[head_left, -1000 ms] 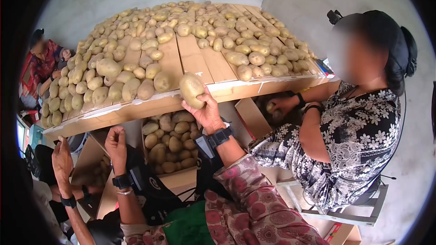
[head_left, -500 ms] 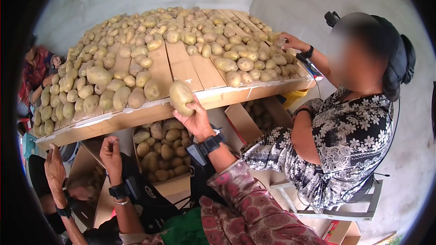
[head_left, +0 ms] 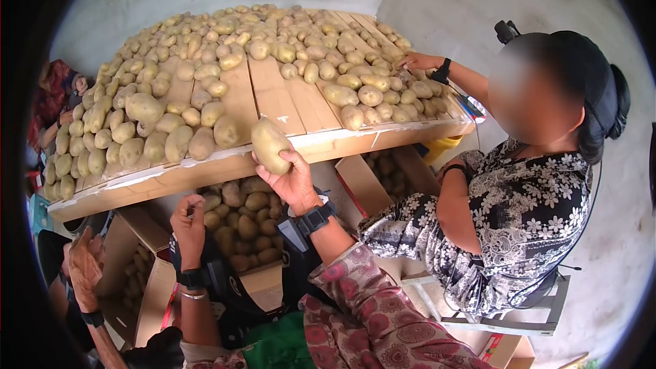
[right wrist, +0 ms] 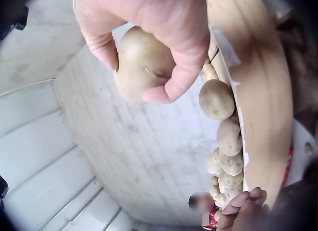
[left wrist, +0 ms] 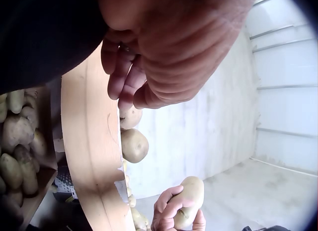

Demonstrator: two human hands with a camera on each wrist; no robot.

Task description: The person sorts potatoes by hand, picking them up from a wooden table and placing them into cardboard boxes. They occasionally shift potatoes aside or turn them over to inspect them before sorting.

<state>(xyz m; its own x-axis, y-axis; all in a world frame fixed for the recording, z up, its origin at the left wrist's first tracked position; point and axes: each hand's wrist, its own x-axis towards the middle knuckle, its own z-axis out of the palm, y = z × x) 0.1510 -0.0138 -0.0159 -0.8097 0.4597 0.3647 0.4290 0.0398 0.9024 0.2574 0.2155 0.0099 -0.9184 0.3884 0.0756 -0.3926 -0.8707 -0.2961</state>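
My right hand (head_left: 290, 181) grips a large potato (head_left: 270, 145) upright just in front of the table's near edge. In the right wrist view, thumb and fingers (right wrist: 184, 77) wrap round this potato (right wrist: 136, 64), which has a small crease on its side. Lower and to the left, my left hand (head_left: 188, 225) is raised beside the table edge, its fingers loosely bent. Seen from the left wrist, that hand (left wrist: 164, 52) holds nothing visible, and its thumb lies near the fingertips. Many potatoes (head_left: 143, 106) cover the wooden table (head_left: 277, 92).
Under the table stand boxes of potatoes (head_left: 246, 229), with another open box (head_left: 365, 181) to the right. A person in a floral top (head_left: 526, 212) sits at the right, one hand on the potatoes. Another person's hand (head_left: 85, 266) is at the lower left.
The right hand with its potato has shifted slightly left in the view. The person at the right has moved a hand from under the table up onto the potatoes.
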